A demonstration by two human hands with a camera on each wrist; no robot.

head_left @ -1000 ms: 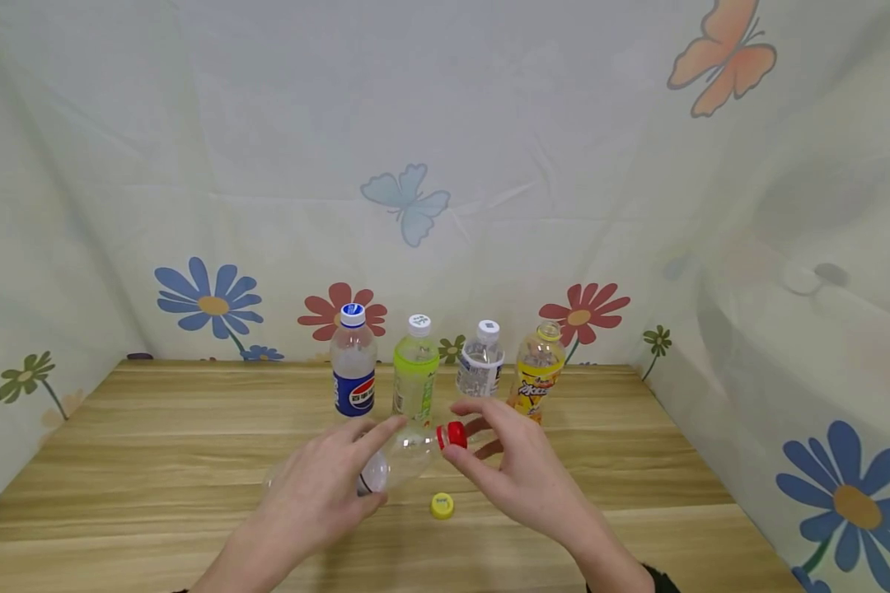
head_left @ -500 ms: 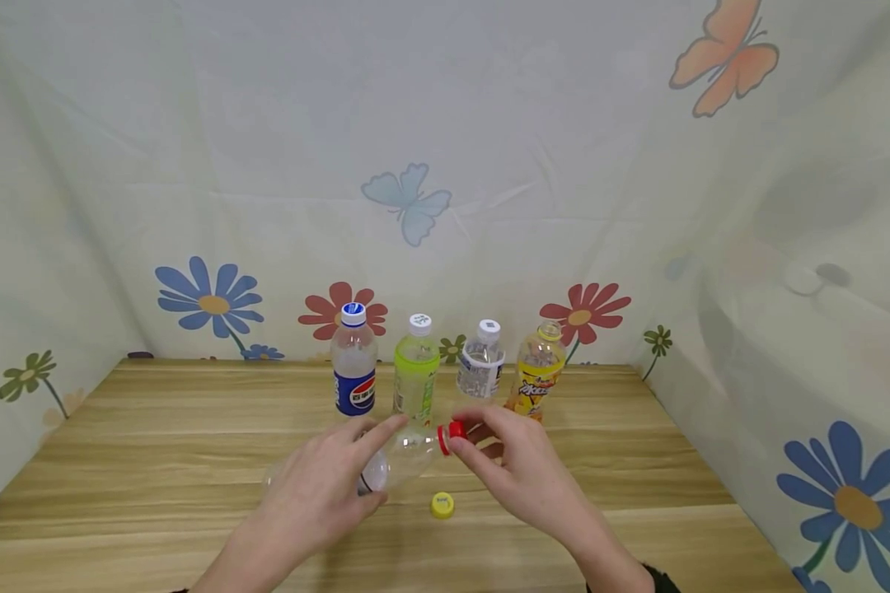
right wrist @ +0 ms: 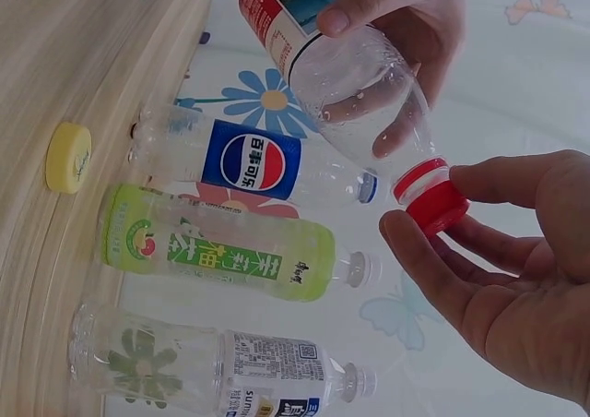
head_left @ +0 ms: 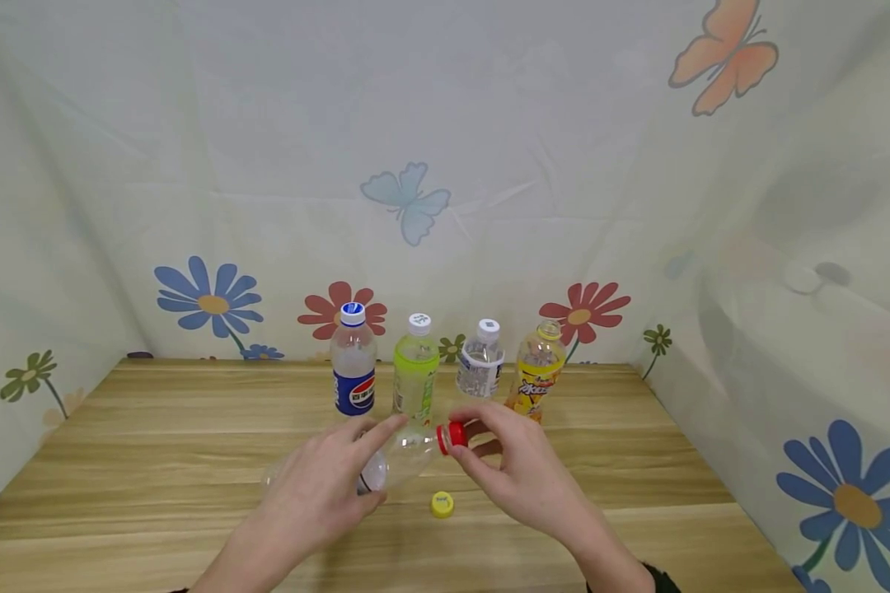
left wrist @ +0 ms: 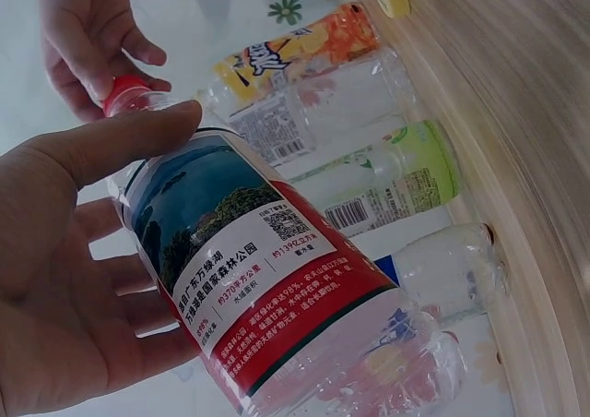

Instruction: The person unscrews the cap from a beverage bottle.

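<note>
My left hand (head_left: 319,482) grips a clear plastic water bottle (left wrist: 277,288) round its body, thumb over the red-and-blue label. The bottle lies tilted over the table, its neck pointing to the right. At that neck, thumb and forefinger of my right hand (head_left: 515,461) pinch the red screw cap (right wrist: 437,205) from two sides. A red ring (right wrist: 419,175) circles the neck below the cap, with a narrow pale band showing between them. On the table below the bottle's neck lies a yellow cap (head_left: 442,505).
Behind the hands stand a blue-labelled Pepsi bottle (head_left: 353,371), a green-labelled bottle (head_left: 415,371) and a clear white-capped bottle (head_left: 480,366). Right of them is a capless yellow-labelled bottle (head_left: 537,375). A flowered cloth (head_left: 267,165) hangs behind the wooden table (head_left: 193,436).
My right fingers first closed in on the red cap, then shifted round it, and now pinch it slightly further left. My left hand and the bottle have stayed put.
</note>
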